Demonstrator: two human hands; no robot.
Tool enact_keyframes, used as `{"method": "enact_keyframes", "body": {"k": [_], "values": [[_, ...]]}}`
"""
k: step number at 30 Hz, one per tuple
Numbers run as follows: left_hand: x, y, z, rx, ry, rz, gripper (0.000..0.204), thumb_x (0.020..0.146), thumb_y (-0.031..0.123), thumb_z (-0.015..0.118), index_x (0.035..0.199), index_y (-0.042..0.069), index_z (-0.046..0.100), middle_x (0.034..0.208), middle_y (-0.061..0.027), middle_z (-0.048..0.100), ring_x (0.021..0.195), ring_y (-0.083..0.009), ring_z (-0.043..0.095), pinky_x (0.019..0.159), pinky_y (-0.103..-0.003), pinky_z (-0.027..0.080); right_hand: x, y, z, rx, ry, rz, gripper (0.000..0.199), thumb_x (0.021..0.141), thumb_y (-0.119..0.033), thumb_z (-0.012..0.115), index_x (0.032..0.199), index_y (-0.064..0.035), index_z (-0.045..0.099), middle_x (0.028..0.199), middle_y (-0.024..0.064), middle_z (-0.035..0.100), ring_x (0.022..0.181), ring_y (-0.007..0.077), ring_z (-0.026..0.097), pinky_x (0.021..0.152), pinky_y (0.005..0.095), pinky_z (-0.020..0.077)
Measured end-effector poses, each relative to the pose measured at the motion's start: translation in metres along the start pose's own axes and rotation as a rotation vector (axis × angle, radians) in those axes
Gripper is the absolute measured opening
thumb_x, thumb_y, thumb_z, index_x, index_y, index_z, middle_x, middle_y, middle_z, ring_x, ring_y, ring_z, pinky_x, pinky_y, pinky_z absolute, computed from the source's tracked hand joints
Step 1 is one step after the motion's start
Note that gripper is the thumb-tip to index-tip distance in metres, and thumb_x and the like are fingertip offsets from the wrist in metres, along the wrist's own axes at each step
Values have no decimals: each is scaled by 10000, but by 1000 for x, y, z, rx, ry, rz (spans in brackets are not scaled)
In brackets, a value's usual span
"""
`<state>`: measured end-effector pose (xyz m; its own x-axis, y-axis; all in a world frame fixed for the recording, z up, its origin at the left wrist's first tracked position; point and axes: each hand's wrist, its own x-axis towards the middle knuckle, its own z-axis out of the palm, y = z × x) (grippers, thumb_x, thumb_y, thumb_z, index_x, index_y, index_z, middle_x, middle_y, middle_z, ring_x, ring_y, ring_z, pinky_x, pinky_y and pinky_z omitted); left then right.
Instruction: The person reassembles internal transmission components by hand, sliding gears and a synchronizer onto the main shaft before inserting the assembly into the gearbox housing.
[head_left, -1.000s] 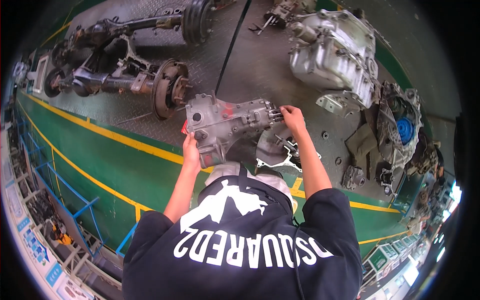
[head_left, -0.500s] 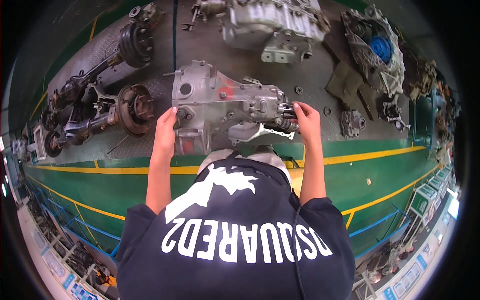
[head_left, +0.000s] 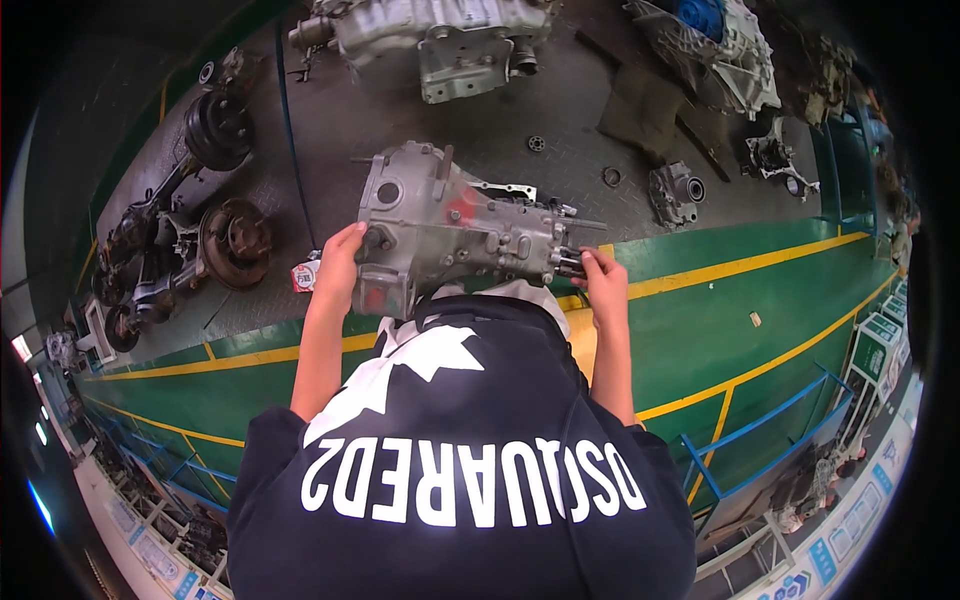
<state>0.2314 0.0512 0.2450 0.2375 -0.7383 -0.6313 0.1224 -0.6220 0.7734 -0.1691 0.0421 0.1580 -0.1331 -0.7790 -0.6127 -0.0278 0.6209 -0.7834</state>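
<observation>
A grey metal gearbox housing (head_left: 440, 240) with red paint marks lies across in front of my body, its wide bell end to the left. My left hand (head_left: 340, 265) is closed on the rim of that wide end, beside a dark round fitting. At the narrow right end, the fingers of my right hand (head_left: 605, 285) close around the shift rods (head_left: 570, 262) sticking out of the housing. Behind the housing shows part of a pale flanged metal piece (head_left: 505, 188). My palms are turned partly out of sight, and the housing's underside is hidden.
A large silver gearbox (head_left: 440, 50) stands at the far side of the dark table (head_left: 400, 120). Axles with brake drums (head_left: 235, 240) lie left, near a small red-and-white box (head_left: 304, 276). Rightward are a small casting (head_left: 677, 195), a ring (head_left: 611, 177) and a bearing (head_left: 537, 143).
The housing has come closer to my body with both hands still on it, turning slightly. The pale flanged piece now shows behind it instead of in front. My view has shifted too.
</observation>
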Motion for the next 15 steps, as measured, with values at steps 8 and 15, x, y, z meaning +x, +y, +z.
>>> {"method": "enact_keyframes", "body": {"k": [8,15], "values": [[7,-32,3,2,202,-87,407,1042,309,528,1217,-26,678,1133,-75,701,1062,-172,638,984,-326,470,10,21,-5,76,-23,70,275,1027,-142,598,1187,57,700,995,104,720,784,136,678,668,270,590],[-4,-10,32,5,240,-73,413,1052,326,516,1149,-28,705,1072,-70,721,986,-146,649,932,-297,475,36,20,-7,23,-69,65,273,1014,-136,602,1191,44,705,990,108,721,783,141,675,669,275,587]]}}
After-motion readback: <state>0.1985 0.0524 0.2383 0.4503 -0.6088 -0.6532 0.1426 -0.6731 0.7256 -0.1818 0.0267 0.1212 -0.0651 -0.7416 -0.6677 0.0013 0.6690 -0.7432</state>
